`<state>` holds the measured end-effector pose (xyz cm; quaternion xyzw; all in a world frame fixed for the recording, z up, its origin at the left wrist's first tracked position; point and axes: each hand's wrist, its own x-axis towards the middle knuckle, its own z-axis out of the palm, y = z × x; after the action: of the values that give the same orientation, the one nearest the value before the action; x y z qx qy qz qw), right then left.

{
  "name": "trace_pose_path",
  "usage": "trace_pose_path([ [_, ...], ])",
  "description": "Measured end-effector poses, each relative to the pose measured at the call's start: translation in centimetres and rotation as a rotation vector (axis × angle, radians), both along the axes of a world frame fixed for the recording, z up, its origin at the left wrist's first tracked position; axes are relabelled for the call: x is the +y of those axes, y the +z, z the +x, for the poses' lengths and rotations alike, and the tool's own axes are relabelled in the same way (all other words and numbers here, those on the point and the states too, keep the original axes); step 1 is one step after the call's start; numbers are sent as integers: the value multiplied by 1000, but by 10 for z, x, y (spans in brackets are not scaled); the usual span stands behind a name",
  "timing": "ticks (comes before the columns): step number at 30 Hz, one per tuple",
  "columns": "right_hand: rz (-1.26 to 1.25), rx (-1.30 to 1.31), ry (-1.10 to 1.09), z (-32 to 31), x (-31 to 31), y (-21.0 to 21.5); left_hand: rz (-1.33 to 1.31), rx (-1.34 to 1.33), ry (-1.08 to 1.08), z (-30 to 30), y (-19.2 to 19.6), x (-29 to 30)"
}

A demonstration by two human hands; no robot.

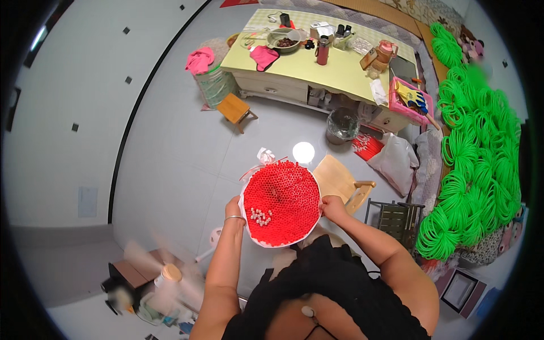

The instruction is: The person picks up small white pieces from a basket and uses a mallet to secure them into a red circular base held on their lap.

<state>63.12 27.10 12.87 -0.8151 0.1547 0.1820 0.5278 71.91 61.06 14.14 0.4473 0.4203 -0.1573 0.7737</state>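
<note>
A round white bag (pixel 315 226) packed with thin red tubes (pixel 283 190) is in front of my body, the tubes' ends facing up. A small cluster of whitish pieces (pixel 260 216) shows among them, toward the lower left. My left hand (pixel 233 208) is closed on the bag's left edge, with a bangle on its wrist. Opposite it, my right hand (pixel 333 207) pinches the bag's right edge. The fingertips of both hands are partly hidden by the bag. Just beyond the bag lies a crumpled white piece (pixel 265 155) on the floor.
A wooden chair (pixel 338 180) stands close beyond my right hand, a small wooden stool (pixel 236 111) farther left. A yellow-green topped table (pixel 306 65) spans the far side near a bin (pixel 341 126). Green coils (pixel 470 153) are heaped right. A fan (pixel 170 273) blurs at lower left.
</note>
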Motion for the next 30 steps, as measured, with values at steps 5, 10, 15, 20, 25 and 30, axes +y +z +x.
trace_pose_path([
  [5, -105, -52, -57, 73, -5, -12, 147, 26, -155, 108, 2, -22],
  [10, -118, -10, -184, 140, -11, -18, 149, 66, -173, 210, -12, -51],
  [15, -70, 32, -361, 212, -13, -55, 76, 35, -267, 304, -38, -75],
  [20, -220, 44, -416, 278, -14, -92, 21, 92, -292, 388, -112, -83],
  [25, -252, 228, -519, 319, -7, -138, -26, 180, -402, 451, -165, -101],
  [30, -375, 258, -435, 366, 2, -209, 99, 101, -472, 477, -310, -60],
])
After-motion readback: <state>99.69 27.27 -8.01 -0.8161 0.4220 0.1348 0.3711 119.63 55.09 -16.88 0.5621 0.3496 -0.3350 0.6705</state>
